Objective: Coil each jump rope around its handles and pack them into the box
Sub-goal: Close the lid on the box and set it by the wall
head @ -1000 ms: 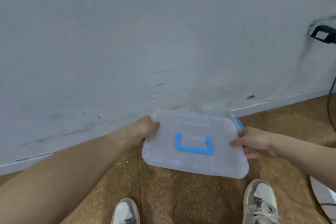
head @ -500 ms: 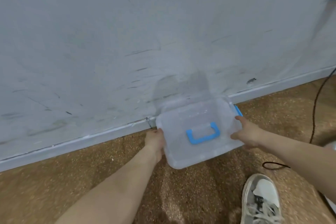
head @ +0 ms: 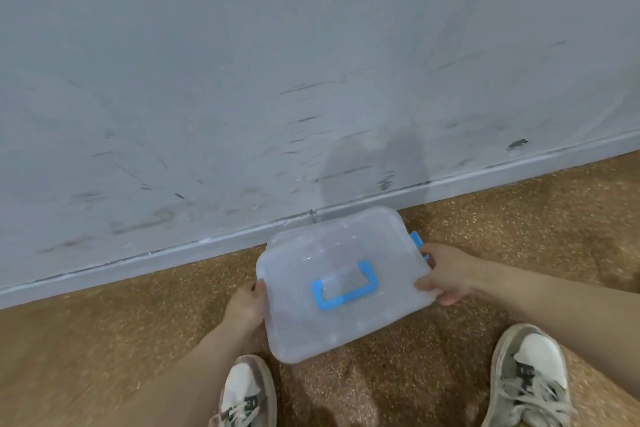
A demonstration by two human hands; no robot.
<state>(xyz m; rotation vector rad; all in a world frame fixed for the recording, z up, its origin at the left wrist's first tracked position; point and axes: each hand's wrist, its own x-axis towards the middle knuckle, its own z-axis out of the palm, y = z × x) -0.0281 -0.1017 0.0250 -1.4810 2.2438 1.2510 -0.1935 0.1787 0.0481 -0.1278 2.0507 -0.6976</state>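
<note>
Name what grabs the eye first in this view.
The clear box with its blue handle on the lid stands out in the lower middle, just before the scuffed grey wall. The left hand and right hand grip its opposite ends. Two grey-and-white sneakers sit at the bottom edge on the brown speckled floor.

Place: indoor room, seen at the foot of one wall; we cannot tell home from workplace.
- Wall: painted pale grey, plain, which we list as heavily marked with dark scuffs and one chipped spot.
- Baseboard: low, same grey, running along the wall's foot.
- Floor: brown, speckled, cork-like or short carpet; we cannot tell which.
- Box: clear plastic, blue handle, a household storage type, near the baseboard.
- Sneakers: worn indoors, grey and white.
</note>
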